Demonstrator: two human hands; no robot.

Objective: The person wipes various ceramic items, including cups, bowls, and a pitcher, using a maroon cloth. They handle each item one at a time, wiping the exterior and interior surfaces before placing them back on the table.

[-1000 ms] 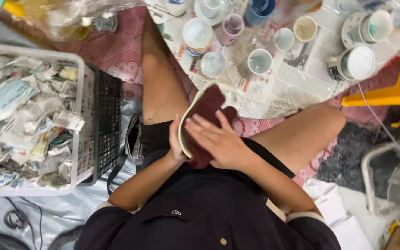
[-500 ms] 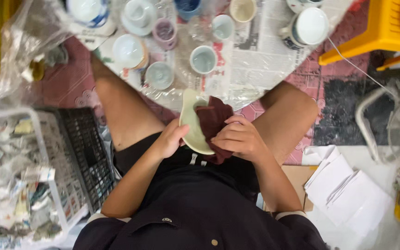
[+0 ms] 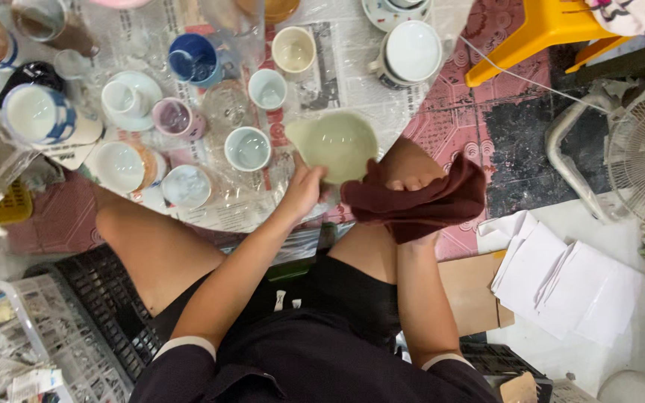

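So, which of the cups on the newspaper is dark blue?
The dark blue cup stands at the upper left of the newspaper, beside the cream cup. The others nearby are white, pale pink or cream; only this one is blue all over.

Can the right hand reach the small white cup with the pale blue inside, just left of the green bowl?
Probably not easily. The right hand is full of the dark red cloth, and the pale green ceramic bowl, held by the left hand, sits between it and the small white cup. The left hand is nearer.

Hands hold pale green bowl [image 3: 340,144] and maroon cloth [image 3: 419,200].
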